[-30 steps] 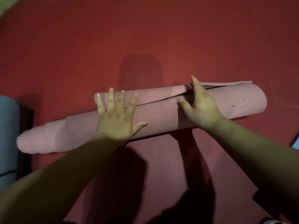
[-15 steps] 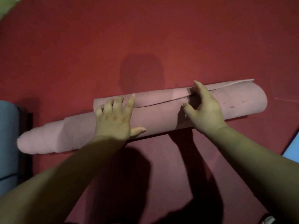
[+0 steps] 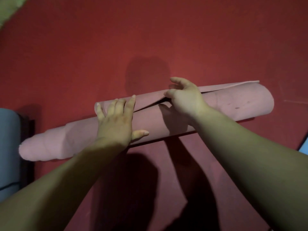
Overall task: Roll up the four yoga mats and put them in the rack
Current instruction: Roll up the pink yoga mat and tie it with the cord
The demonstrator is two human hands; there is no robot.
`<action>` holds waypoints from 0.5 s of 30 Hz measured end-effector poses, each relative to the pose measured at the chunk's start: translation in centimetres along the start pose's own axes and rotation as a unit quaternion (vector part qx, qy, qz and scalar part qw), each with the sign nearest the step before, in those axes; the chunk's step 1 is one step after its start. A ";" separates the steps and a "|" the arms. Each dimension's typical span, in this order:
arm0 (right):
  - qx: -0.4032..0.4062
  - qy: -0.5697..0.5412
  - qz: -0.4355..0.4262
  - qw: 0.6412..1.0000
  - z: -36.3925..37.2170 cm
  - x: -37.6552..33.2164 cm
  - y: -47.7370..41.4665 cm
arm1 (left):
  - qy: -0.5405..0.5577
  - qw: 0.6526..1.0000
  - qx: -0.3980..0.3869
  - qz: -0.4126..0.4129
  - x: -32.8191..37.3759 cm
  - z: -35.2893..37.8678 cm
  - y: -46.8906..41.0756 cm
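pink mat [image 3: 233,105]: rolled into a long tube, lying on the red floor [image 3: 150,39] across the middle of the frame, tilted, with its right end higher in the picture than its left. the roll was uneven, wide at the right end and narrow and stepped at the left end.
loose edge [image 3: 233,85]: the outer layer's free edge ran along the top of the roll and stood slightly off it, with a dark gap at the seam beside the right hand.
left hand [image 3: 116,124]: palm down on the roll left of centre, fingers straight and laid flat along the outer layer, thumb spread to the right. it pressed and gripped nothing.
right hand [image 3: 186,97]: on top of the roll right of centre, fingers curled over the loose edge at the seam and holding it; thumb out of sight.
blue-grey roll [image 3: 8,147]: at the left edge of the frame, partly cut off.
dark frame [image 3: 27,139]: between the blue-grey roll and the pink mat's narrow end, just beside both; too dark to tell what it was.
pale blue patch [image 3: 304,147]: at the right edge, only a sliver.
shadows: both arms and the head cast dark shapes on the floor.
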State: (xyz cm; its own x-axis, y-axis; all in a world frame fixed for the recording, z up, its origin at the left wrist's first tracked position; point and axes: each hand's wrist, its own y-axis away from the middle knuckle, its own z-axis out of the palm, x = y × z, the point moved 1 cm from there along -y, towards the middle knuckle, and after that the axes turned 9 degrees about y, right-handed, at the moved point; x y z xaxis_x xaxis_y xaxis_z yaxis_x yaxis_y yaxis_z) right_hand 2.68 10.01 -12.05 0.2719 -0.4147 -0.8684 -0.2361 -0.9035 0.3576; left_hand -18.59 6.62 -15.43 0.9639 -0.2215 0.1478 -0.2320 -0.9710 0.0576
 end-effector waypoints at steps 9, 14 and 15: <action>0.021 -0.104 0.026 0.994 -1.9 3.9 4.4 | -0.071 0.985 0.119 0.098 0.6 0.9 1.2; 0.053 0.051 -0.036 0.997 -2.8 6.3 6.0 | -0.086 0.972 0.157 0.150 1.5 2.0 3.8; 0.057 0.077 -0.040 0.995 -3.2 6.6 6.2 | -0.077 0.973 0.157 0.150 1.9 1.8 4.2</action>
State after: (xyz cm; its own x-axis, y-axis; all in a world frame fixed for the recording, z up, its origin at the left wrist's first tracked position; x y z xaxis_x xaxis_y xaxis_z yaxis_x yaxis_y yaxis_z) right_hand 5.96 1.32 -14.51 0.4315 -0.3612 -0.8267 -0.3089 -0.9201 0.2408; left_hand -17.47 1.93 -16.70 0.8728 -0.4865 -0.0400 -0.4779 -0.8349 -0.2732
